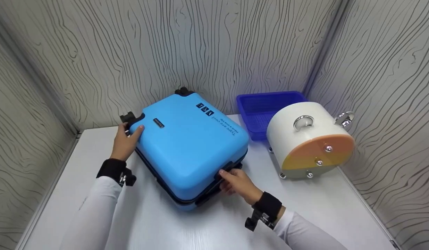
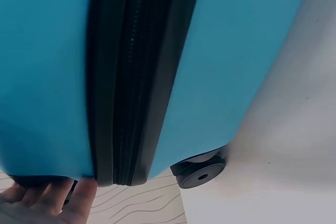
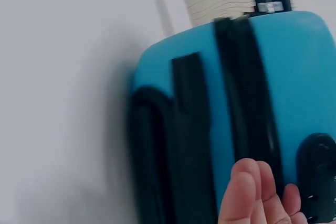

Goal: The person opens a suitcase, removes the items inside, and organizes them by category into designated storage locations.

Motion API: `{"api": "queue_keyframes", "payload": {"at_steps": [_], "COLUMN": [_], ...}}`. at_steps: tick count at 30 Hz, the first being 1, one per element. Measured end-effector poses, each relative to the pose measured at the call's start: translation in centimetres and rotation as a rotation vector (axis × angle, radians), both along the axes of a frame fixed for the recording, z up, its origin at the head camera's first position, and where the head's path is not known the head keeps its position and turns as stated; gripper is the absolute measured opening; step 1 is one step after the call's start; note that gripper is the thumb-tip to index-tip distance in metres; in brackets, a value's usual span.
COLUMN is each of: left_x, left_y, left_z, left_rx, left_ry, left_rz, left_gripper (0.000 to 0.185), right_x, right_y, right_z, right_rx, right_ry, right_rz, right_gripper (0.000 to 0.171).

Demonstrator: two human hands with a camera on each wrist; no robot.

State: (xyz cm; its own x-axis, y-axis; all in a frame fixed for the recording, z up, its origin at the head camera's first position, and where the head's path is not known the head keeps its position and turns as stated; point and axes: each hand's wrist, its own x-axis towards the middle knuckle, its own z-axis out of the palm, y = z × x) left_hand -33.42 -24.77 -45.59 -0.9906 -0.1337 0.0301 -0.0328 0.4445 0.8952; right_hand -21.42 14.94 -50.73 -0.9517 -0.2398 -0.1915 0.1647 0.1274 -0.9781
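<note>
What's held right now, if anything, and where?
The blue suitcase: the left grip holds its corner beside a wheel. The right grip touches it near the zipper; whether it grasps cannot be told.

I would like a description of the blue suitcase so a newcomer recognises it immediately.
On the white table, find the drum-shaped box at right. Left of it, between left hand and right hand, is the light-blue suitcase. Unlike the darker, open-topped basket partly behind the box, it has a smooth shell, black wheels and printed lettering.
</note>
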Motion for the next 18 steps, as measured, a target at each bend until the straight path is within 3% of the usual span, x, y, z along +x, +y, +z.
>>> {"api": "queue_keyframes", "payload": {"at_steps": [7, 13, 18], "left_x": [1.6, 4.8, 7.9], "left_y": [0.5, 1.3, 2.9], "left_z": [-0.7, -1.2, -1.8], "left_rx": [-0.004, 0.037, 0.043], "left_ry": [0.059, 0.139, 0.154], "left_rz": [0.055, 0.132, 0.128], "left_gripper": [0.090, 0.076, 0.079], "right_x": [-1.5, -3.6, -5.6], "right_y": [1.4, 2.9, 3.8], "right_z": [0.5, 0.9, 1.1], "right_rx": [-0.079, -0.089, -0.061], "right_ry": [-0.041, -0.043, -0.011], "right_rz": [-0.002, -0.040, -0.147], "right_gripper": [0.022, 0.019, 0.023]}}
